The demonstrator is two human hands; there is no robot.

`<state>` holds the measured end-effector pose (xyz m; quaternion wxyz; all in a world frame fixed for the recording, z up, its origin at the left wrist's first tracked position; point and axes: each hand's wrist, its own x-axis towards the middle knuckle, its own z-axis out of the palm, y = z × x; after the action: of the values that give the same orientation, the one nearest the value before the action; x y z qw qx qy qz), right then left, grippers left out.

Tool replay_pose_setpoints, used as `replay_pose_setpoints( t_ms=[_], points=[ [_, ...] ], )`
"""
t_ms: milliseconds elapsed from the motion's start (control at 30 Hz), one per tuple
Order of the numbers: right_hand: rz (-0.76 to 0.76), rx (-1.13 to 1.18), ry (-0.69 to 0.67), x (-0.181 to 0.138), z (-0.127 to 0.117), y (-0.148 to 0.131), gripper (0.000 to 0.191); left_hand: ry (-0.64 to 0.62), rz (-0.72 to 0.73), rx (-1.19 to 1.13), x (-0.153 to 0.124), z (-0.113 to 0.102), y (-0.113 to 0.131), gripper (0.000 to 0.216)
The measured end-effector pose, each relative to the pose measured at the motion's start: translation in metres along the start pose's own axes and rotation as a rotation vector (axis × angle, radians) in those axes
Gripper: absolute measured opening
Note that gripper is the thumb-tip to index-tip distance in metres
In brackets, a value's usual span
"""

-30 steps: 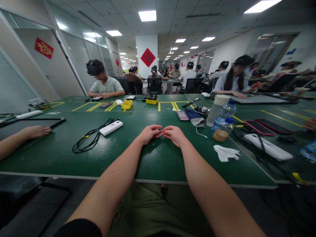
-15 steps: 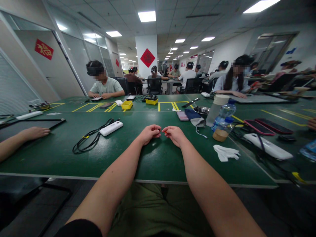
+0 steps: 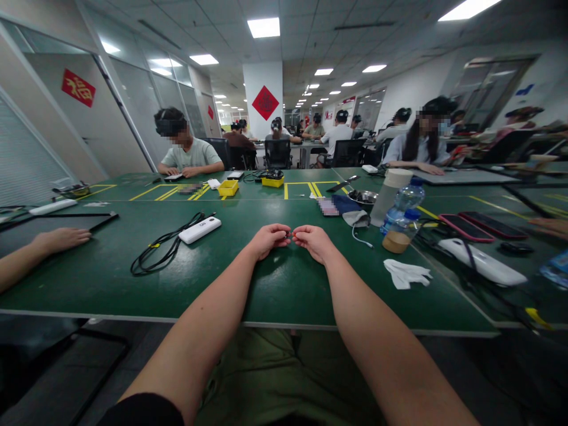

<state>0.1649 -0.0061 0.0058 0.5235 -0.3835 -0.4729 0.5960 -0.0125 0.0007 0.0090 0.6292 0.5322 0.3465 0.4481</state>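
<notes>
My left hand (image 3: 267,238) and my right hand (image 3: 312,241) rest on the green table (image 3: 110,278), their fingertips touching. Both are curled in a pinch around a tiny red and dark object (image 3: 290,235) held between them. It is too small to name. My forearms stretch back from the hands over the table's near edge.
A white power bank (image 3: 199,229) with a coiled black cable (image 3: 160,248) lies to the left. A crumpled white tissue (image 3: 406,274), a water bottle (image 3: 402,214) and phones (image 3: 465,228) lie right. Another person's hand (image 3: 60,239) rests far left. People sit at the far tables.
My hands had parted slightly half a second ago, the red piece in the right fingers; now the fingertips meet again around it.
</notes>
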Motion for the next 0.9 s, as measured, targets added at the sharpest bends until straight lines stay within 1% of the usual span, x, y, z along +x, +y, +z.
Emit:
replay_pose_setpoints(
  t_ms=[167,233,400,467,667,800,900],
  points=[
    [0.005,-0.004,0.007,-0.0026,0.0013,-0.0012,0.016,-0.023,0.043,0.046,0.0008,-0.0004,-0.0035,0.027],
    [0.006,-0.005,0.007,-0.0028,0.0014,-0.0016,0.015,-0.024,0.04,0.056,0.0019,-0.0008,-0.0043,0.027],
    [0.029,0.048,-0.021,-0.0008,0.0,-0.0006,0.007,0.0,0.014,0.036,0.0022,-0.0006,-0.0027,0.024],
    [0.036,0.061,-0.014,0.0001,-0.0008,0.0008,0.009,0.008,0.003,0.028,0.0015,-0.0002,-0.0017,0.023],
    [0.019,-0.011,-0.005,0.0004,-0.0016,0.0027,0.012,0.006,0.02,0.064,0.0023,0.0002,-0.0019,0.023],
    [0.035,0.022,-0.015,0.0003,-0.0014,0.0009,0.009,0.018,0.011,0.045,0.0035,-0.0003,-0.003,0.019],
    [0.037,0.035,-0.006,0.0002,-0.0012,0.0002,0.011,0.015,0.005,0.009,0.003,-0.0007,-0.0024,0.019]
  ],
)
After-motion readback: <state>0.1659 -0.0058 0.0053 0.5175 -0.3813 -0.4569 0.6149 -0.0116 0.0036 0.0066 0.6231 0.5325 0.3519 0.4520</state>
